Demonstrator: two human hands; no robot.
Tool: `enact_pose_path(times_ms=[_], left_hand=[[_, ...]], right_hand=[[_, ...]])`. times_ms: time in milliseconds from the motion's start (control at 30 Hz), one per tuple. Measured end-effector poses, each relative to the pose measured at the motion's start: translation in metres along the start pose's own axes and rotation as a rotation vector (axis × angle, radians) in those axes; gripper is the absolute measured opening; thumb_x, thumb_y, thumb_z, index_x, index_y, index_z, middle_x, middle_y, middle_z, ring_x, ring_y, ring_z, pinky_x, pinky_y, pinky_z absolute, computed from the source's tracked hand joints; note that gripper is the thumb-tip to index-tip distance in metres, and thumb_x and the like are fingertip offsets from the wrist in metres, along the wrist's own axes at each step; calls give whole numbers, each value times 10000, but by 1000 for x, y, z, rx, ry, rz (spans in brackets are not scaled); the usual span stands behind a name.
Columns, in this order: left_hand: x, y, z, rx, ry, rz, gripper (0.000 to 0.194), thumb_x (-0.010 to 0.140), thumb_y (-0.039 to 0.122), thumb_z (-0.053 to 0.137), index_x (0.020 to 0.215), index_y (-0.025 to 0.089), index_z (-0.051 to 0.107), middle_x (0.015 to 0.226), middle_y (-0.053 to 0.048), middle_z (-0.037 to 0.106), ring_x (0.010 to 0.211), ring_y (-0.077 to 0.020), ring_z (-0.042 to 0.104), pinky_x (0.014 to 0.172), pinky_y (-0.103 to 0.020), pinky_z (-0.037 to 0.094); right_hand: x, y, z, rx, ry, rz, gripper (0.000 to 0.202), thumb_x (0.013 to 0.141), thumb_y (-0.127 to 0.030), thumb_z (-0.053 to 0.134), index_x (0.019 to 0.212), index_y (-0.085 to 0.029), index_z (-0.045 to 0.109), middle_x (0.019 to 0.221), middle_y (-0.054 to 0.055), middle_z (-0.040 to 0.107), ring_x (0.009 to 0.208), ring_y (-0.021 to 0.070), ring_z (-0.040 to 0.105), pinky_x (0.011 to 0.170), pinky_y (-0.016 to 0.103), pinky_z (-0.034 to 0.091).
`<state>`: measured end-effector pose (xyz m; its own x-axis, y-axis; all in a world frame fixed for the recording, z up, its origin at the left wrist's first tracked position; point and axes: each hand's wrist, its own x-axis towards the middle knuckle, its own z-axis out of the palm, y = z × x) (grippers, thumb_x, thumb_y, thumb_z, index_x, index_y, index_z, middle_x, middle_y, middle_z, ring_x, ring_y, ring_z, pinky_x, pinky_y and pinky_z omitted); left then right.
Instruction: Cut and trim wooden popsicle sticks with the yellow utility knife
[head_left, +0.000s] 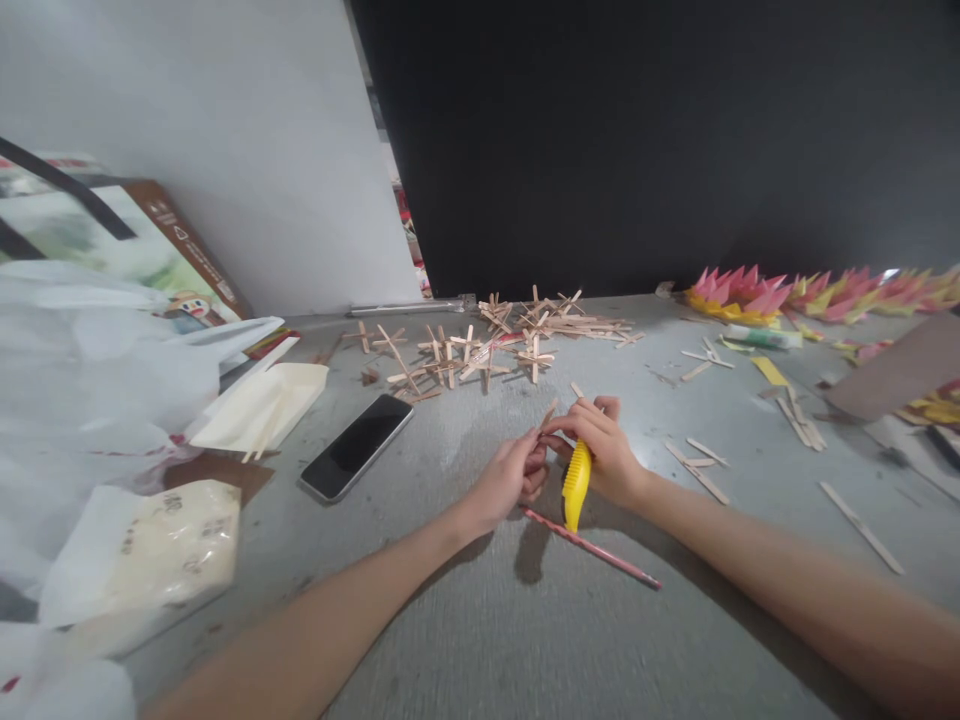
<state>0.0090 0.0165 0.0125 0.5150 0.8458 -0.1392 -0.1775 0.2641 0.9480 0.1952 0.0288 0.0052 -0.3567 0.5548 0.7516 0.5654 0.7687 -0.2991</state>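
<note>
My left hand (pixel 517 472) pinches a small wooden craft stick (pixel 550 414), whose tip shows above the fingers. Touching it from the right is my right hand (pixel 606 455), closed around a yellow ribbed-handled utility knife (pixel 576 488); its blade is hidden by the fingers. The two hands meet at the fingertips, a little above the table. Below them a pink pencil (pixel 596 549) lies slantwise on the grey table (pixel 480 640). Beyond the hands, several craft sticks joined into crossed shapes (pixel 480 355) stand and lie in a heap.
A black phone (pixel 356 447) lies left of my hands, beside a cream food tray (pixel 281 405) and white plastic bags (pixel 97 370). Loose stick pieces (pixel 697 470) are scattered at the right. Pink and yellow folded paper flowers (pixel 739 295) stand by the black panel (pixel 660 140).
</note>
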Motion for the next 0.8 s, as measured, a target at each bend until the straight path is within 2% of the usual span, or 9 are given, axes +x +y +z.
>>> enact_pose_path(times_ms=[100, 300, 500, 600, 667, 733, 800], left_hand=[[-1, 0, 1, 6, 3, 3, 456, 987, 582, 475, 704, 245, 358, 502, 114, 182, 438, -88, 163, 450, -255, 164], [-3, 6, 3, 14, -36, 18, 494, 956, 607, 510, 686, 243, 313, 500, 116, 184, 451, -76, 141, 467, -244, 139], [-3, 8, -2, -44, -29, 68, 457, 962, 585, 509, 725, 243, 320, 523, 119, 159, 473, -87, 121, 484, -230, 158], [-2, 8, -2, -60, -21, 66, 458, 974, 564, 484, 703, 242, 303, 508, 116, 155, 468, -88, 103, 486, -232, 166], [-2, 7, -1, -76, -4, 56, 450, 972, 544, 481, 693, 243, 297, 506, 115, 144, 468, -92, 106, 488, -234, 169], [-1, 7, -1, -94, 17, 46, 438, 968, 524, 479, 686, 243, 296, 507, 113, 140, 471, -95, 107, 491, -237, 164], [-1, 7, -1, -99, 30, 43, 436, 964, 514, 477, 677, 243, 293, 508, 112, 137, 471, -95, 110, 492, -241, 158]], right_hand=[[3, -1, 1, 49, 1, -14, 49, 1024, -185, 626, 1042, -218, 658, 751, -23, 616, 727, 159, 571, 822, 368, 302], [4, -1, 2, 117, -3, 34, 100, 1046, -254, 590, 964, -218, 635, 723, -33, 584, 700, 153, 561, 812, 371, 330], [-3, -7, 3, 92, 162, 163, 85, 1023, -302, 522, 970, -239, 542, 747, -21, 527, 720, 187, 540, 831, 414, 384], [-5, -16, 1, 89, 258, 190, 222, 1035, -410, 449, 1065, -234, 580, 927, 70, 590, 907, 260, 602, 867, 468, 448], [-6, -22, -1, 141, 258, 205, 396, 1051, -513, 368, 1113, -231, 639, 1062, 121, 611, 1023, 297, 618, 882, 490, 489], [-7, -28, -5, 239, 210, 230, 522, 1073, -543, 274, 1094, -241, 699, 1030, 113, 654, 963, 277, 658, 827, 454, 530], [-6, -33, -8, 322, 145, 278, 502, 1096, -485, 284, 1072, -255, 729, 938, 78, 710, 825, 226, 690, 737, 386, 549]])
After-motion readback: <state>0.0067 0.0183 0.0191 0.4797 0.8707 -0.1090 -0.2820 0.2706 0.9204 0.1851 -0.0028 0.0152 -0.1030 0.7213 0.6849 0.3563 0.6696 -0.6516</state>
